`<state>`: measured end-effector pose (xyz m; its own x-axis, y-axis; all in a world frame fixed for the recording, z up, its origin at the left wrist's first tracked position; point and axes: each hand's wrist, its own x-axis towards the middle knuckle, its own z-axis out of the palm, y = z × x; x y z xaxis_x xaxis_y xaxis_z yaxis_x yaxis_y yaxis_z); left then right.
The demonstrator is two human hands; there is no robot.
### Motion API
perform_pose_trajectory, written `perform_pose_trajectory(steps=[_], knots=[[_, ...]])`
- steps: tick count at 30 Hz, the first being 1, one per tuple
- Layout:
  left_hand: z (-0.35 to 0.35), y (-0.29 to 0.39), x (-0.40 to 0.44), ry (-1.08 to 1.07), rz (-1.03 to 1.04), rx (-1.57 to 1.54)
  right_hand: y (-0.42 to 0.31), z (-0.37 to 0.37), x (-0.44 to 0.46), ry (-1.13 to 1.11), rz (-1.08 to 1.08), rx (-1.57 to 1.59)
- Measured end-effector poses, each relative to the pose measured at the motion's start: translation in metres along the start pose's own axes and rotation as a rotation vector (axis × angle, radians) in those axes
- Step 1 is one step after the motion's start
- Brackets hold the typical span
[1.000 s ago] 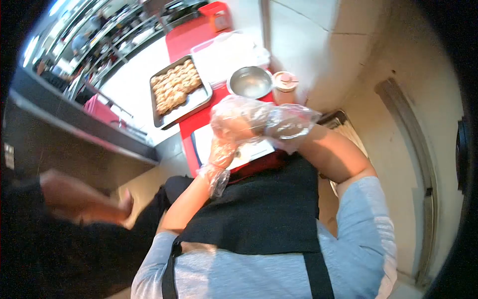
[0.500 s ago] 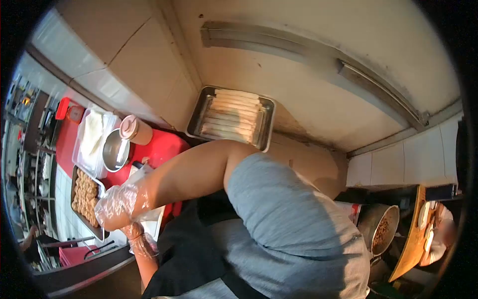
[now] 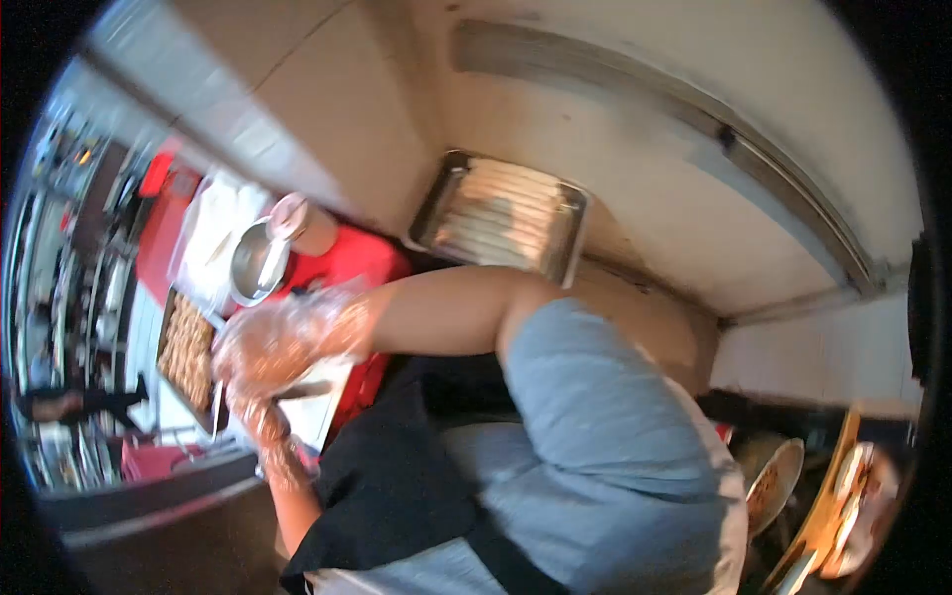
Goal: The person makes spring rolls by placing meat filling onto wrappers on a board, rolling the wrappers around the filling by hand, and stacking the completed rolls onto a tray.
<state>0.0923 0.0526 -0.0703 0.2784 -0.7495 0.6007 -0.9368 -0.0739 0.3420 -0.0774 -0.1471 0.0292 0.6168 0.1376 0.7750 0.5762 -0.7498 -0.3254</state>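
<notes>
My right hand [image 3: 268,349], in a loose clear plastic glove, reaches across from the upper arm with fingers bent downward. Just below it is my left hand [image 3: 260,416], also gloved, its fingers curled up close to the right hand's fingertips. Whatever lies between the fingers is too small and blurred to name. Both hands are over the edge of a white board [image 3: 315,412] with a brownish strip [image 3: 307,389] on it. Beside them is a metal tray [image 3: 214,424] filled with rows of light brown lumps of food [image 3: 186,347].
A metal bowl [image 3: 248,266], a lidded pink container [image 3: 315,233] and a clear plastic tub [image 3: 203,288] stand on a red surface [image 3: 372,260]. Against the wall is a metal tray [image 3: 573,243] of long pale rolls. Lower right are a pot [image 3: 783,486] and wooden board [image 3: 831,496].
The view has shifted, moving the surroundings rightward. My right hand has risen from the tray's edge and turned, so more of its fingers shows. My left hand stays close below it.
</notes>
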Motion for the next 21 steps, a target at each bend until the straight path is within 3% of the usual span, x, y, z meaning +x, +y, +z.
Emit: perform_pose_trajectory(steps=[1,4,6,9,11,12,18,19,20,21], knots=[[0.001,0.016,0.011,0.130,0.249,-0.067,0.002,-0.005,-0.002,-0.046,-0.043,0.053],[-0.001,0.045,0.020,0.034,-0.084,-0.101,0.003,-0.012,0.003,-0.069,-0.282,-0.031],[-0.002,0.064,0.030,0.012,-0.253,-0.205,0.005,-0.007,0.005,-0.140,-0.229,-0.018],[-0.008,0.082,0.035,0.042,-0.394,-0.657,0.007,-0.002,0.011,-0.186,-0.172,0.000],[-0.013,0.090,0.046,0.041,-0.443,-0.666,0.004,-0.004,0.021,-0.223,-0.178,-0.020],[-0.017,0.095,0.045,-0.021,-0.566,-0.625,0.003,-0.003,0.022,-0.238,-0.178,-0.007],[-0.012,0.090,0.039,-0.136,-0.651,-0.781,0.011,0.008,0.033,-0.349,-0.119,0.018],[-0.016,0.091,0.042,-0.118,-0.657,-0.869,0.012,0.002,0.038,-0.313,-0.054,0.160],[-0.024,0.096,0.048,-0.100,-0.659,-0.956,0.016,-0.007,0.045,-0.344,-0.137,0.100],[-0.034,0.101,0.056,-0.191,-0.682,-0.909,0.012,-0.010,0.047,-0.271,-0.107,0.128]])
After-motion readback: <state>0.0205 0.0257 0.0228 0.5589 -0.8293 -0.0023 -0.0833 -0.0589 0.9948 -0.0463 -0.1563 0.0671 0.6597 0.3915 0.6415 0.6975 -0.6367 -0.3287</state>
